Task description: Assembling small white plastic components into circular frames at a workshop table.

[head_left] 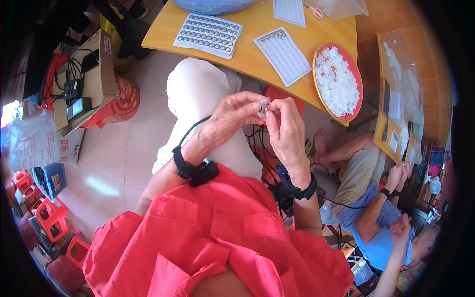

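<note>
In front of my lap, my left hand (228, 117) and my right hand (288, 130) meet at a small, round, whitish piece (264, 107) with dark spots. The left thumb and fingers pinch it from one side, the right thumb and fingertips from the other. Its exact kind is too small to make out. Beyond the hands on the wooden table (242, 74) lies a white tray (283, 58) with a few round metal pieces at its far end. To its left, another white tray (208, 35) carries rows of the same round metal pieces.
A red, gold-rimmed plate (318, 89) heaped with white plastic pieces (338, 81) stands at the table's right. Pink scissors (315, 11), another tray (290, 11) and a blue basket (213, 6) lie farther back. Right, a co-worker in blue (378, 222) sits; left, a carton (101, 74) holds cables.
</note>
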The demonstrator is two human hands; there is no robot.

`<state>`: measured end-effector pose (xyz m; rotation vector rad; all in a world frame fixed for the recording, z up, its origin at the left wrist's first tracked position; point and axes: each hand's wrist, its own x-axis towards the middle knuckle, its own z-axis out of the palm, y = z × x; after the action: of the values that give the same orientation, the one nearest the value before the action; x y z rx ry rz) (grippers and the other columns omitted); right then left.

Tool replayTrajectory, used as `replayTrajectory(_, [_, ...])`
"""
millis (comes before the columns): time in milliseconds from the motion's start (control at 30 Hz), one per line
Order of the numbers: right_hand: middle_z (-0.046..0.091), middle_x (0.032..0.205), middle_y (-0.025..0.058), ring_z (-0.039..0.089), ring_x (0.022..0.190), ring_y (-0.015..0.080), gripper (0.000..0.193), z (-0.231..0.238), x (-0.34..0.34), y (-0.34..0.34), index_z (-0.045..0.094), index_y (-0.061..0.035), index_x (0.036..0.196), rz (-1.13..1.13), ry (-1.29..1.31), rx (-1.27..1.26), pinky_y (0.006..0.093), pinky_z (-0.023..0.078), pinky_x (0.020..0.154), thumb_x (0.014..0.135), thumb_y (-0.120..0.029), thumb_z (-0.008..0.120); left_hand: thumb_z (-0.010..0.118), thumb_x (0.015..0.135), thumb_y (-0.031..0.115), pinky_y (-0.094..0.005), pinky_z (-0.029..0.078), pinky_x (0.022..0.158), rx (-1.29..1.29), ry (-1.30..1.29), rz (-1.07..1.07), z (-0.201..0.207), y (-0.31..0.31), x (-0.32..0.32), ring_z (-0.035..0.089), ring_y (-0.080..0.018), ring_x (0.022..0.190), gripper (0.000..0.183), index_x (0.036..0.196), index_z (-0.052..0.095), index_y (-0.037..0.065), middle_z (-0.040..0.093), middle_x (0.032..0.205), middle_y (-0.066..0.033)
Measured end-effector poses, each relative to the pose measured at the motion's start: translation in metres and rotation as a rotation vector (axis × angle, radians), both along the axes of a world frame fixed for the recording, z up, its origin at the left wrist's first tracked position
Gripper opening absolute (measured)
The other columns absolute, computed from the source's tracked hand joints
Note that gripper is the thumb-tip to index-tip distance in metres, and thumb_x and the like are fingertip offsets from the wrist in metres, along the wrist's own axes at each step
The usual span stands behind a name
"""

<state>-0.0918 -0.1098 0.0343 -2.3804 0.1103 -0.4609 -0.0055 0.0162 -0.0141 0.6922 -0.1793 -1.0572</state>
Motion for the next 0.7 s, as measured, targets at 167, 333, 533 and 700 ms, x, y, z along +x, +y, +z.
replayTrajectory(167, [0.047, 0.078, 0.0126, 0.051, 0.063, 0.027, 0.015, 0.0, -0.001, 0.008, 0.046, -0.0013, 0.09, -0.125, -0.11, 0.068, 0.035, 0.042, 0.055, 0.079, 0.003, 0.056, 0.058, 0.086, 0.016, -0.0284, 0.051, 0.079, -0.015, 0.028, -0.002, -0.001, 0.002, 0.0, 0.061, -0.0148, 0.086, 0.025, 0.106, 0.057, 0.001, 0.062, 0.097, -0.0083])
replayTrajectory(333, [0.047, 0.078, 0.0125, 0.052, 0.064, 0.0263, 0.016, -0.003, -0.002, 0.007, 0.046, -0.0012, 0.09, -0.13, -0.14, -0.032, 0.0342, 0.043, 0.055, 0.078, 0.004, 0.056, 0.058, 0.087, 0.015, -0.0283, 0.052, 0.079, -0.024, 0.03, -0.001, -0.002, 0.0, 0.001, 0.061, -0.0149, 0.084, 0.024, 0.107, 0.057, 0.001, 0.062, 0.096, -0.008])
replayTrajectory(533, [0.049, 0.079, 0.0121, 0.052, 0.066, 0.0271, 0.019, -0.011, -0.001, 0.006, 0.047, -0.0015, 0.089, -0.116, -0.194, -0.137, 0.036, 0.044, 0.056, 0.075, 0.005, 0.058, 0.056, 0.088, 0.017, -0.0306, 0.051, 0.081, -0.032, -0.048, -0.014, -0.005, -0.001, 0.002, 0.058, -0.0153, 0.093, 0.025, 0.107, 0.057, 0.002, 0.059, 0.103, -0.0077])
replayTrajectory(700, [0.051, 0.077, 0.0105, 0.053, 0.066, 0.0253, 0.02, -0.01, -0.003, 0.011, 0.05, -0.0011, 0.087, -0.134, -0.232, -0.295, 0.0351, 0.045, 0.054, 0.072, 0.006, 0.061, 0.059, 0.086, 0.012, -0.0313, 0.051, 0.08, -0.014, -0.053, -0.02, -0.005, 0.0, 0.0, 0.058, -0.0161, 0.093, 0.021, 0.104, 0.059, 0.002, 0.059, 0.106, -0.0084])
